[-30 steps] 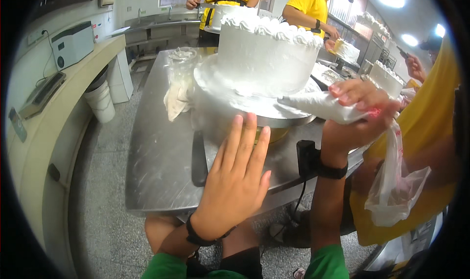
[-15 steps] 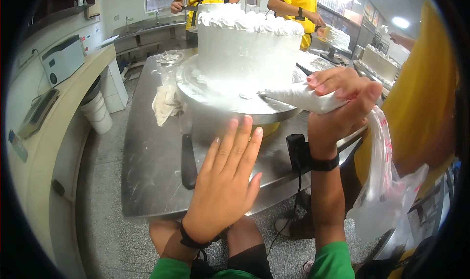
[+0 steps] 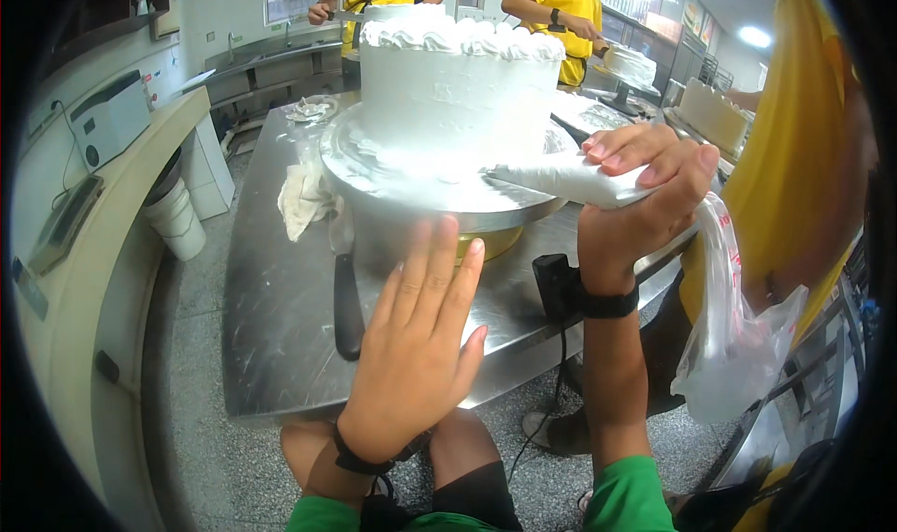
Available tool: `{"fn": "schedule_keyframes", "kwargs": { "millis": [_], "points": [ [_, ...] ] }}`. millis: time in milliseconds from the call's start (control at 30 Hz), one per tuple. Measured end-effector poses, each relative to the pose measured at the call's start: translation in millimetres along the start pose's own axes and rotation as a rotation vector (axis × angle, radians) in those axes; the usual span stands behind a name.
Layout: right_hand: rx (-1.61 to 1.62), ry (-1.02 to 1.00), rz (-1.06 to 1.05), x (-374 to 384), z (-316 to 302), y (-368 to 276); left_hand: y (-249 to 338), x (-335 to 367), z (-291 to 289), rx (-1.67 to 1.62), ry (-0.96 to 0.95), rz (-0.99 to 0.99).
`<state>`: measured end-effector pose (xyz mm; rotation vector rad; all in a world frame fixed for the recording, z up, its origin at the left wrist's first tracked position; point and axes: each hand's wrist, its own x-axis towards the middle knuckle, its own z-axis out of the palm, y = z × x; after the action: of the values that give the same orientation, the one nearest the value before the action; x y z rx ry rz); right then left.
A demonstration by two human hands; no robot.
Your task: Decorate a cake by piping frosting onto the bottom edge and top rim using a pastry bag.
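Note:
A tall white frosted cake [image 3: 458, 88] with a ruffled piped border around its top stands on a metal turntable [image 3: 448, 220]. Wrapped around a white piping bag [image 3: 561, 179], my right hand [image 3: 654, 172] holds it nearly level, with the tip close to the cake's bottom edge. Glare hides whether the tip touches the cake. The bag's loose clear end hangs below that hand. My left hand [image 3: 416, 331] is open, its straight fingers just below the turntable's near rim; I cannot tell whether they touch it.
On the steel table [image 3: 271, 317] lie a black-handled knife or spatula [image 3: 348, 308] and a crumpled cream-coloured cloth or bag [image 3: 304, 200]. Co-workers in yellow shirts [image 3: 551, 0] work at other cakes beyond, one person close at right. A bucket [image 3: 177, 224] stands at left.
The view has shifted slightly, so the scene sits a little further left. My right hand still grips the piping bag near the cake's base; the left hand stays open.

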<state>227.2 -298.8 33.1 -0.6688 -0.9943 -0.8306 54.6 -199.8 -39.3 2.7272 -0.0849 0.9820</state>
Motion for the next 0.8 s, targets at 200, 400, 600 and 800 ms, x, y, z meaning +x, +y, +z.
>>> {"fn": "schedule_keyframes", "kwargs": {
  "millis": [200, 400, 600, 800],
  "points": [
    [-0.014, 0.014, -0.007, -2.0, 3.8, -0.2, -0.5, -0.4, -0.2, -0.004, -0.008, -0.008],
    [-0.04, 0.024, -0.019, -1.2, 5.7, -3.2, -1.4, 0.1, -1.5, -0.018, -0.003, 0.002],
    [-0.068, 0.017, -0.032, -2.3, 8.6, -4.1, -2.0, -1.0, -2.0, -0.025, 0.006, -0.001],
    [-0.019, 0.021, 0.006, -3.6, 9.6, -4.3, -2.9, -2.0, -1.5, -0.035, 0.013, -0.005]
  ]
}}
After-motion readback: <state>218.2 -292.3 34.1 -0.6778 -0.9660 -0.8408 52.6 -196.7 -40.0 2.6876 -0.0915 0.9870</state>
